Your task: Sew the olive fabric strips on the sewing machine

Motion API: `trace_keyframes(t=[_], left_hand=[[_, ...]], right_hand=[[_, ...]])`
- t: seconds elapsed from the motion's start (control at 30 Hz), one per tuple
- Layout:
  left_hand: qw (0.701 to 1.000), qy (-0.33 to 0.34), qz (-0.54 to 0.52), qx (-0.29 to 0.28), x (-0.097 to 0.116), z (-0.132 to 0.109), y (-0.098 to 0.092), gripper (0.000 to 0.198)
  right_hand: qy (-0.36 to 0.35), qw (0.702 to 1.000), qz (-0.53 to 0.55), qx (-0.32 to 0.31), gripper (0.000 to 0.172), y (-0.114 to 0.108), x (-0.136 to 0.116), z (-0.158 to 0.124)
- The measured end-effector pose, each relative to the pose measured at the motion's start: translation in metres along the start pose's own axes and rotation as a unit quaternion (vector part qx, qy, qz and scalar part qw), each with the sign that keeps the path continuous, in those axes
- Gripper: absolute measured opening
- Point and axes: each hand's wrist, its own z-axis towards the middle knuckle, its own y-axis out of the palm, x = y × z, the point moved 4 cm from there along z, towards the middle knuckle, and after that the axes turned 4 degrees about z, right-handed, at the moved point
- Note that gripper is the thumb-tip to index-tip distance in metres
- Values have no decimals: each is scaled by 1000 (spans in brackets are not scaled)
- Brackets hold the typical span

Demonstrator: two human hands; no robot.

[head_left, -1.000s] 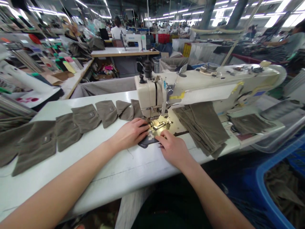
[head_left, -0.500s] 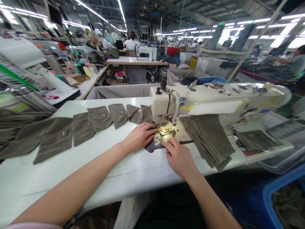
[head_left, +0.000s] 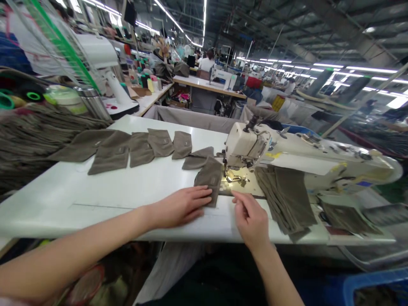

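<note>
My left hand point(head_left: 180, 207) lies flat, fingers stretched out, its fingertips on the lower left part of an olive-brown fabric piece point(head_left: 209, 175). That piece rests just left of the gold needle plate point(head_left: 237, 185) of a cream sewing machine point(head_left: 244, 144). My right hand point(head_left: 253, 221) is in front of the plate, fingers curled and closed; whatever is in them, if anything, is hidden. Behind the piece, another fabric piece point(head_left: 198, 158) lies partly overlapped. Several similar pieces, such as a small flap point(head_left: 182, 144), run in a chain to the left.
A thick stack of olive fabric point(head_left: 28, 144) stands at the left. Folded olive panels point(head_left: 283, 199) lie right of the needle plate, under the machine arm. A blue bin point(head_left: 376, 278) is at the lower right. Another sewing machine point(head_left: 223, 78) stands behind.
The view has swung left. The fabric piece now shows left of the needle plate, and my left hand has moved back from the needle onto it. My right hand's fingers have curled in.
</note>
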Motion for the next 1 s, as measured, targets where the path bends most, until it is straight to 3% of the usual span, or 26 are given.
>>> trace_keyframes(t=[0.1,0.17,0.23,0.4,0.53,0.7,0.8,0.9,1.0], left_hand=[[999,-25,-19,-13,26,-44,-16,42],[998,-54,-25,-17,33,-70,-25,41],[996,-80,-33,-15,35,-92,-33,37],[986,-143,-55,58,25,-123,-50,26],[949,-270,1,166,-15,-105,-65,30],[870,-478,79,91,-82,-47,-61,33],[866,-488,57,89,-97,-19,-52,15],[876,-469,28,106,-93,-4,-46,7],[875,-442,-26,196,-79,-3,-54,6]], right_hand=[[2,998,22,-59,30,25,-19,25],[24,990,-27,-136,32,52,-27,50],[63,963,-125,-229,33,78,-29,75],[82,930,-192,-302,32,101,-25,111],[60,914,-202,-347,37,96,-18,98],[67,923,-222,-308,24,98,-9,79],[74,939,-222,-253,24,92,-5,75],[93,952,-225,-185,30,76,-3,75],[76,976,-193,-72,33,55,-11,78]])
